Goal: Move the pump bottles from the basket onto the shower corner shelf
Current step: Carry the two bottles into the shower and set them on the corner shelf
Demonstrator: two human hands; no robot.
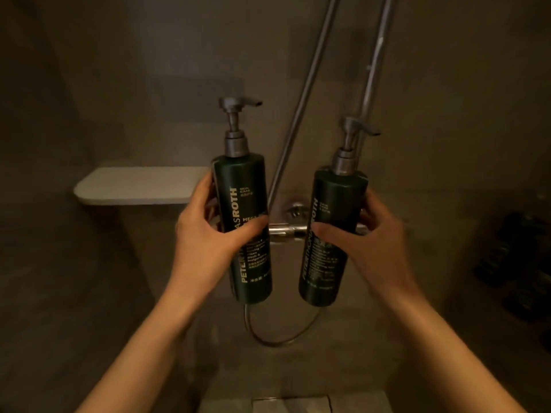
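Now two hands [208, 234] [372, 234] hold two pump bottles [247, 204] [331, 234].

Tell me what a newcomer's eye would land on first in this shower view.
Two dark green pump bottles held upright in mid-air at the centre: the left hand grips the left bottle, whose label reads ROTH, and the right hand grips the right bottle. Next comes the pale corner shelf, bare on the wall to the left of them. Behind the bottles, a chrome shower valve and riser pipes catch the dim light.
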